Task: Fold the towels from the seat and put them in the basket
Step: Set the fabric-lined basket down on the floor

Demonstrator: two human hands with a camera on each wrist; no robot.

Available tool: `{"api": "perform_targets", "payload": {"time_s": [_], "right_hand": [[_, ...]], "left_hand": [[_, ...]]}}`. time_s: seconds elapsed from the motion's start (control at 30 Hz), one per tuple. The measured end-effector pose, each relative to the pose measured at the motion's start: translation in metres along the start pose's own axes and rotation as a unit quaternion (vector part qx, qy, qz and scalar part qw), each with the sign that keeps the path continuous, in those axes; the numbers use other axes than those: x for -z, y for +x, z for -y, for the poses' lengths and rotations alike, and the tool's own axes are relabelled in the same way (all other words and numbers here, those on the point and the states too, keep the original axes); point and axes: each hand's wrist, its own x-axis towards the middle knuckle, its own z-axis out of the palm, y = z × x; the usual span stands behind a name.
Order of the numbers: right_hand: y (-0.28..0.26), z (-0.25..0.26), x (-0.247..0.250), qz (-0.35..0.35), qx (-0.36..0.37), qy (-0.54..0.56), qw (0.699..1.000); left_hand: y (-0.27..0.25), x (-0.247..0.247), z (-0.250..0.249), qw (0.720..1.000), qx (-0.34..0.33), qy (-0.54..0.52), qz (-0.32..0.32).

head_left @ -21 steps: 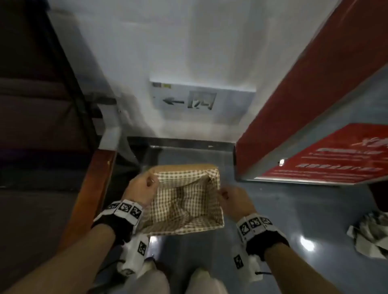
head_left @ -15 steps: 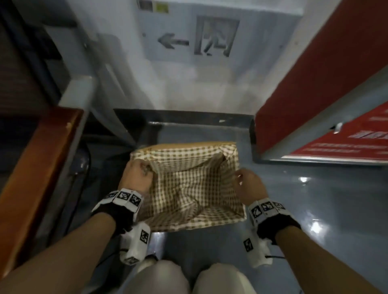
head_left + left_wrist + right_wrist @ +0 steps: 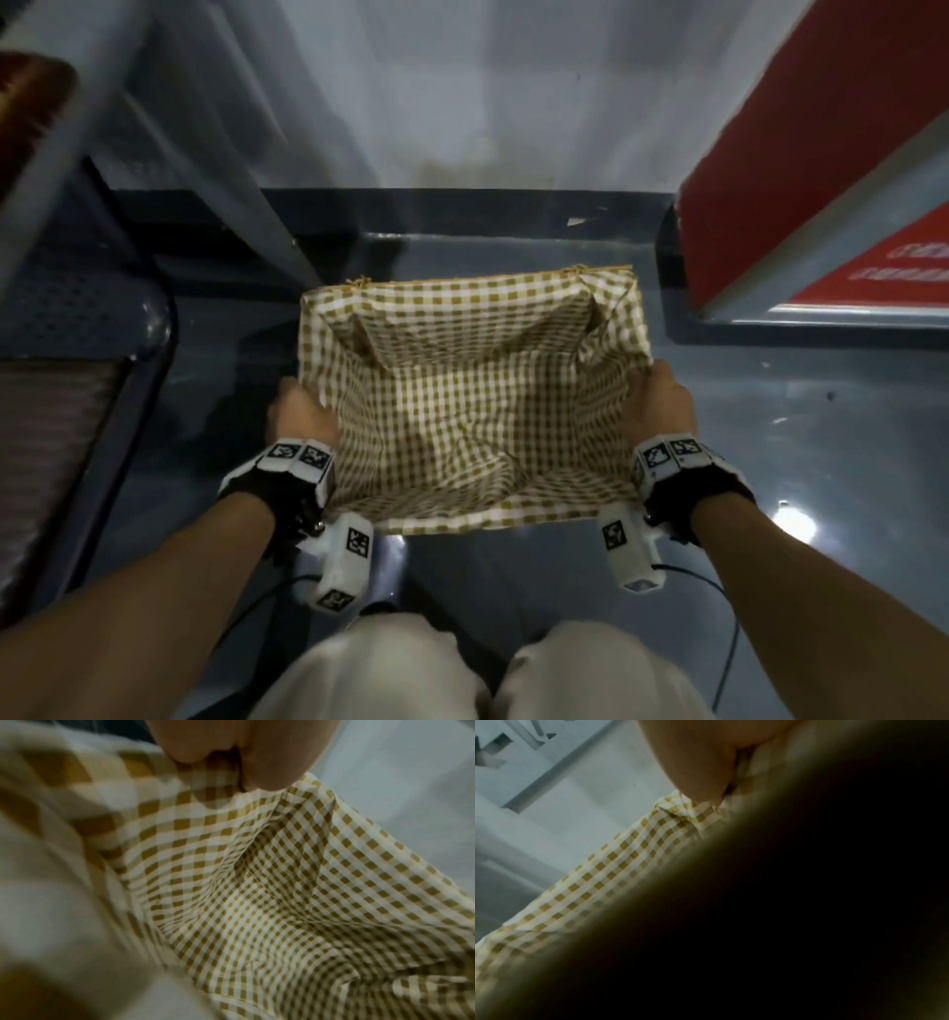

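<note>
A basket [image 3: 603, 271] lined with yellow-checked cloth is held above the grey floor [image 3: 801, 437]. The left hand [image 3: 300, 416] grips its left rim and the right hand [image 3: 660, 406] its right rim; no towels lie inside

From my remote station I saw a glossy grey floor [image 3: 801, 437] catching small light glints, a pale wall [image 3: 488, 87] at the far side, a red panel [image 3: 801, 139] right, and a dark perforated seat [image 3: 77, 303] left.
</note>
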Motion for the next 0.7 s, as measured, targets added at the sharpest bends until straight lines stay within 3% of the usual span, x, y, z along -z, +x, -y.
{"api": "perform_targets", "payload": {"time_s": [0.23,0.47,0.7], "right_hand": [[-0.083,-0.018,0.076,-0.067,-0.074,0.047,0.994],[-0.212,-0.038,0.174,-0.124,-0.180,0.072,0.973],[-0.339,-0.061,0.222,-0.197,-0.247,0.130,0.940]], "left_hand": [[-0.052,0.052,-0.034,0.996,-0.081,-0.034,-0.003],[-0.138,0.122,-0.062,0.991,-0.080,-0.077,0.081],[-0.221,0.175,-0.067,0.972,-0.166,-0.071,0.149]]}}
